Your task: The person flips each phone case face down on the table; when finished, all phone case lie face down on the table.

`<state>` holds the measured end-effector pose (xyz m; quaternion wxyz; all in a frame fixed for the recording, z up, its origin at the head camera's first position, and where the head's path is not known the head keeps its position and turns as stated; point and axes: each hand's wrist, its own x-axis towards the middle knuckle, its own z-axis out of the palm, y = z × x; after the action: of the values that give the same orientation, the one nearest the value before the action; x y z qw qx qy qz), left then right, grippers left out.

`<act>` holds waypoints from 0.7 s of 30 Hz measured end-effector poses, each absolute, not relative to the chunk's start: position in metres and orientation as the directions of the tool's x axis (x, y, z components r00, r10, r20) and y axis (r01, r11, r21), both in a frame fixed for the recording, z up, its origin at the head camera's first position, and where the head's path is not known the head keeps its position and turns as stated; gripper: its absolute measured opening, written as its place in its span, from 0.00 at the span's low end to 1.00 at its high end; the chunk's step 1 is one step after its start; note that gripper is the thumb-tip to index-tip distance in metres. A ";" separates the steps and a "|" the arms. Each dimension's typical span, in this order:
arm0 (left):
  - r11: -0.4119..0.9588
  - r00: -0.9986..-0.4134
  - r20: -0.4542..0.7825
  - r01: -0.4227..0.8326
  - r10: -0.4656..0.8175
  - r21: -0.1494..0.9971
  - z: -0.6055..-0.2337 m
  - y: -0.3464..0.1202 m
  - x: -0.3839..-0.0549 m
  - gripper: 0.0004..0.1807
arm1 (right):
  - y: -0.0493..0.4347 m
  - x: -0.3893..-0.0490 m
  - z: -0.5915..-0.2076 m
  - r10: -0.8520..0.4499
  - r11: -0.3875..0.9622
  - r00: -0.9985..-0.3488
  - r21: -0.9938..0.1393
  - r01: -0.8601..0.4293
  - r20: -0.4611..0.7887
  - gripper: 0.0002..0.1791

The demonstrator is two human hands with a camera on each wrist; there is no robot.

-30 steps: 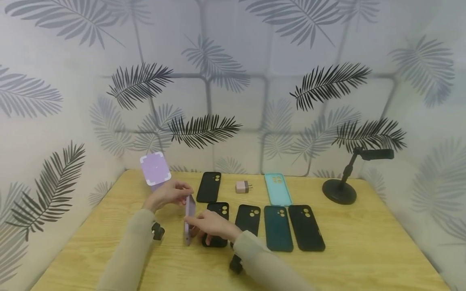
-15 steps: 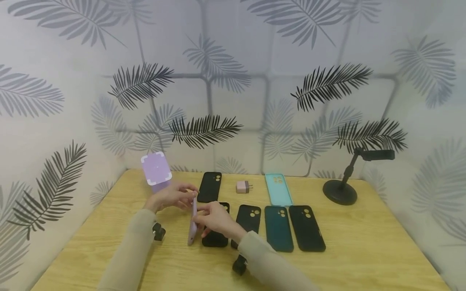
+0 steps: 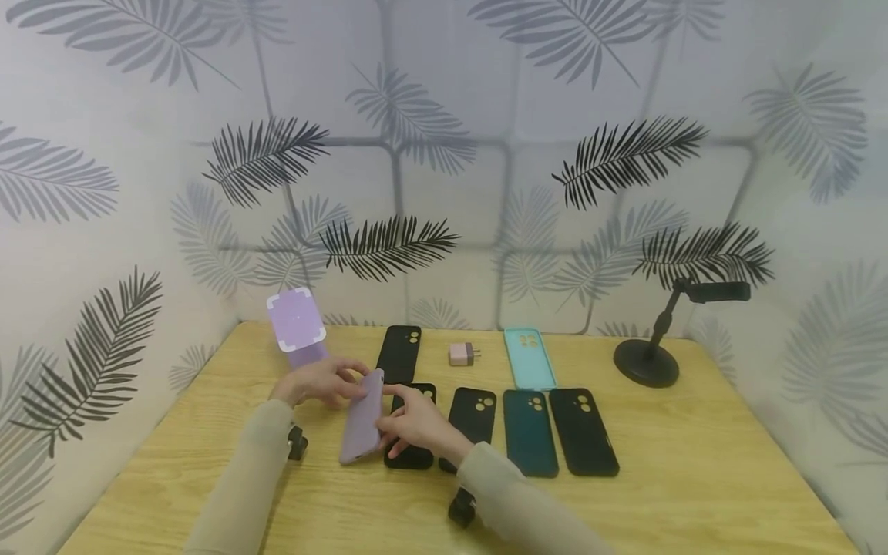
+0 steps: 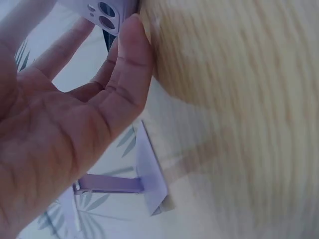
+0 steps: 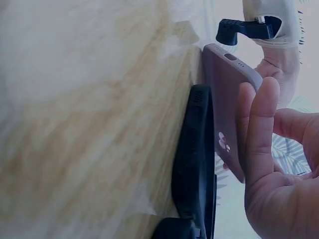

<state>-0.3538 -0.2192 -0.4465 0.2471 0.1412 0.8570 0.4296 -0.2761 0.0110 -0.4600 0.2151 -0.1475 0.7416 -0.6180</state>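
Table (image 3: 694, 486): yellow wood-grain top, runs under both hands. Purple stand (image 3: 297, 320) just behind the left hand (image 3: 324, 381), base on the top. Far row: black case (image 3: 398, 354) flat beyond the fingertips of both hands, then pink plug charger (image 3: 461, 354) beyond the right hand (image 3: 416, 422), turquoise case (image 3: 530, 362) right of that, black desk stand (image 3: 647, 362) well off to the right. Near row, all flat: second black case (image 3: 411, 459) partly under right hand, third black case (image 3: 475, 412) at its wrist, partly covered, then dark teal case (image 3: 530, 433), then fourth black case (image 3: 584, 432) beside it.
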 end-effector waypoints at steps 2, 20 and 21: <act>0.616 -0.844 -0.304 0.039 0.442 0.786 -0.446 -0.219 -0.353 0.23 | 0.010 -0.276 -0.462 -0.489 0.201 -0.861 -0.978 0.048 -0.143 0.33; 0.721 -0.850 -0.338 0.067 0.403 0.690 -0.444 -0.211 -0.356 0.20 | 0.010 -0.275 -0.463 -0.533 0.220 -0.813 -0.966 0.135 -0.235 0.16; 0.721 -0.850 -0.340 0.065 0.402 0.690 -0.444 -0.212 -0.356 0.20 | 0.010 -0.275 -0.463 -0.536 0.221 -0.812 -0.967 0.127 -0.229 0.15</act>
<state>-0.3562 -0.2117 -0.4441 0.2409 0.1303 0.8958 0.3501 -0.2746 0.0102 -0.4634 0.2727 -0.1396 0.7321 -0.6084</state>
